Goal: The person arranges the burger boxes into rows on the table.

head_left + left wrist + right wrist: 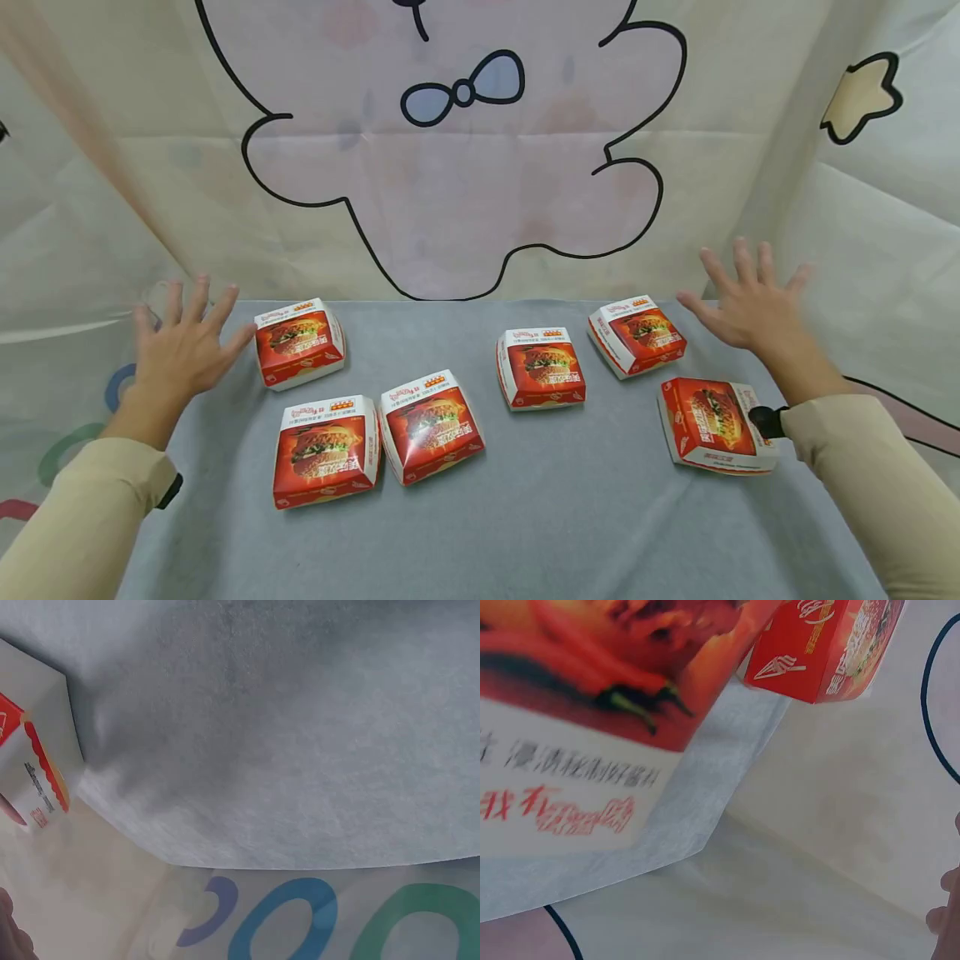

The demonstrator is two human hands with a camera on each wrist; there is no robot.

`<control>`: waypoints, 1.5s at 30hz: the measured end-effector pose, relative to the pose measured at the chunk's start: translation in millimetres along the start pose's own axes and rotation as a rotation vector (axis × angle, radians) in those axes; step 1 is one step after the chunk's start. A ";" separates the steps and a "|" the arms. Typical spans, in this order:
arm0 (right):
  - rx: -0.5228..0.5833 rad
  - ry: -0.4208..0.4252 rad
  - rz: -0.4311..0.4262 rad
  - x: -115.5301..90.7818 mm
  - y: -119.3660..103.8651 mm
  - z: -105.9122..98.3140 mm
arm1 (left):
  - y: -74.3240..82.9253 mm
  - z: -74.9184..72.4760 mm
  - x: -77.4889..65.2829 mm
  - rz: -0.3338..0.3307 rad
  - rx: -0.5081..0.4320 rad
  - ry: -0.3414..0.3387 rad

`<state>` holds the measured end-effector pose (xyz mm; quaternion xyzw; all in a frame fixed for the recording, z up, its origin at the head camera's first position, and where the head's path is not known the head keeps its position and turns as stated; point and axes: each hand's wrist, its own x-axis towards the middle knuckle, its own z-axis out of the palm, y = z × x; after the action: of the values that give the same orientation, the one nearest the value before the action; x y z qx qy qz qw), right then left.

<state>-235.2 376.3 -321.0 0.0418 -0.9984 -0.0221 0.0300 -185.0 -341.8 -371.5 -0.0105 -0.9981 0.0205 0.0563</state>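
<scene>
Several red-and-white burger boxes lie on the grey cloth. My left hand (180,350), fingers spread and holding nothing, is raised at the left, its thumb overlapping the edge of the back-left box (300,343) in the head view. Two more, the front-left box (327,452) and its neighbour (432,427), sit side by side. Right of the middle is another box (540,368), with the back-right box (637,336) beyond it. My right hand (757,312) is also raised, empty and spread, beyond the far-right box (717,425), which the wrist partly covers.
The grey cloth (525,517) ends at a back edge against a cream curtain (720,192) printed with a cartoon outline and bow. Pale curtain sides (60,250) close in left and right. Coloured rings (274,915) show on the left one.
</scene>
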 end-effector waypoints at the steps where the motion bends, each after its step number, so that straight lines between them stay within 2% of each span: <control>1: -0.001 0.000 -0.004 0.7 -2.9 -0.5 | 1.5 0.8 0.4 0.005 -0.003 -0.002; 10: -0.020 -0.004 -0.058 11.1 -33.4 2.5 | 11.5 8.2 1.7 0.067 -0.051 -0.054; 18: 0.008 -0.021 -0.091 17.0 -62.8 4.8 | 14.5 12.7 1.6 0.071 -0.067 -0.126; 25: 0.027 -0.017 -0.123 20.5 -83.3 6.0 | 16.2 16.6 1.4 0.075 -0.085 -0.135; 29: 0.031 -0.022 -0.147 22.8 -96.0 6.6 | 17.0 17.7 1.4 0.067 -0.128 -0.166; 37: 0.041 -0.054 -0.194 25.4 -120.0 6.9 | 21.5 18.9 4.9 0.057 -0.224 -0.314; 45: 0.099 -0.065 -0.240 27.9 -147.4 11.5 | 29.9 18.4 6.5 0.049 -0.324 -0.337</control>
<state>-251.5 227.7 -337.7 0.1616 -0.9866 0.0224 -0.0075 -193.0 -312.5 -390.3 -0.0402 -0.9832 -0.1370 -0.1139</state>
